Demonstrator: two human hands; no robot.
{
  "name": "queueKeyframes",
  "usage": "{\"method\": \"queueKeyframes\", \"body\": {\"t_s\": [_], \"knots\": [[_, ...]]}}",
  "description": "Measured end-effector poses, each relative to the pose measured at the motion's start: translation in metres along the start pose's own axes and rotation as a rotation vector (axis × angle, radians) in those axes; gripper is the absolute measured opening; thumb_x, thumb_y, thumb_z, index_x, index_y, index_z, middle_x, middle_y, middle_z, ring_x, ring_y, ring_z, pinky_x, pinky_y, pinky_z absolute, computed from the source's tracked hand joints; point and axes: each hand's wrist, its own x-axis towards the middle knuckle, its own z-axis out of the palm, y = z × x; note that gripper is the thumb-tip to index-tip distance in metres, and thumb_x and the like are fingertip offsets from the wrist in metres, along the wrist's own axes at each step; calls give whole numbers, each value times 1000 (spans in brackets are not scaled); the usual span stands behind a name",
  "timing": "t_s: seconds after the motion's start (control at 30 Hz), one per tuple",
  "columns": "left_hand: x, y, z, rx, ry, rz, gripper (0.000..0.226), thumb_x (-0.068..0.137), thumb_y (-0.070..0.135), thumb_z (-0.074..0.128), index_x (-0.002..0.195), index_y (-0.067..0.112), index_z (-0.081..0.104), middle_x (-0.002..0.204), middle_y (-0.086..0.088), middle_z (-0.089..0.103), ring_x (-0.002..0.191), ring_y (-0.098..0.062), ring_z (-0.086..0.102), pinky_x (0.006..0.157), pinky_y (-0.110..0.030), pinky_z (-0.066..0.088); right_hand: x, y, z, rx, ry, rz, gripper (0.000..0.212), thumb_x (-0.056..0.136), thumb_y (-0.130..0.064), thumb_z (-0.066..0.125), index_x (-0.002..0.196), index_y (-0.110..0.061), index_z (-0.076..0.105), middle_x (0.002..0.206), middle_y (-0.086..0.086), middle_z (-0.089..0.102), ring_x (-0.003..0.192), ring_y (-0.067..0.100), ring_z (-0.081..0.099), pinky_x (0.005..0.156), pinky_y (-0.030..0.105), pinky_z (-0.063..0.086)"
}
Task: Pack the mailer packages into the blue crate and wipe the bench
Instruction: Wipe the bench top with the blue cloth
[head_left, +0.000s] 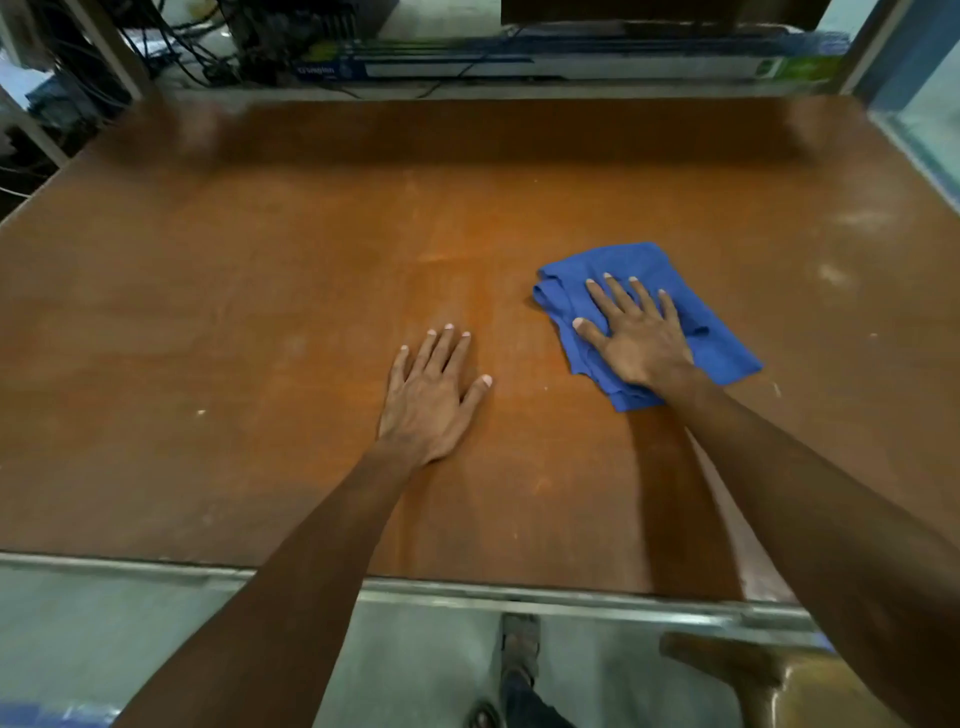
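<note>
A crumpled blue cloth (722, 343) lies on the brown wooden bench (260, 291), right of centre. My right hand (636, 338) presses flat on the cloth with fingers spread, covering its middle. My left hand (428, 397) rests palm down on the bare bench, fingers apart, about a hand's width to the left of the cloth. No mailer packages and no blue crate are in view.
A long blue and green box (571, 62) lies behind the bench's far edge, with tangled cables (197, 47) at the back left. A metal rim (519, 597) lines the near edge. A wooden chair part (727, 665) and my sandalled foot (519, 654) show below.
</note>
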Motion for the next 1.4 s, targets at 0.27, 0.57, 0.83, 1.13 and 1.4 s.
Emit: {"method": "queueKeyframes", "body": {"t_s": [0.27,0.57,0.83,1.13,1.4], "knots": [[-36,15,-2,12,8,68,77,94,69,15,157,25,15,166,4,7,152,-14,1,123,-43,3,-83,3,-1,18,-36,-10,70,92,-73,9,154,-42,-1,164,-14,-2,152,18,-3,121,50,-2],[-54,17,-4,-12,-9,95,73,96,65,25,157,25,19,165,3,12,152,-14,6,123,-38,5,-207,-4,6,-53,-33,-243,66,93,-73,9,153,-47,-3,163,-21,0,151,10,-4,122,42,-1],[-58,18,-7,-17,-28,110,76,93,68,17,157,27,16,165,6,9,152,-12,3,123,-39,4,-236,11,2,-73,-51,-337,63,96,-70,14,152,-47,-6,162,-22,-4,150,8,-9,121,39,-6],[-23,61,2,-137,-4,138,75,90,63,12,156,28,20,164,7,16,151,-9,10,121,-42,6,-160,42,2,-83,-37,-332,63,96,-70,13,153,-46,0,162,-21,2,150,9,-2,122,41,-2],[41,118,19,-120,-2,130,68,96,61,22,156,27,23,164,6,18,151,-11,11,121,-42,5,-65,124,-18,-49,-35,-288,71,90,-76,1,153,-44,-7,163,-18,-6,151,13,-7,122,45,-4]]}}
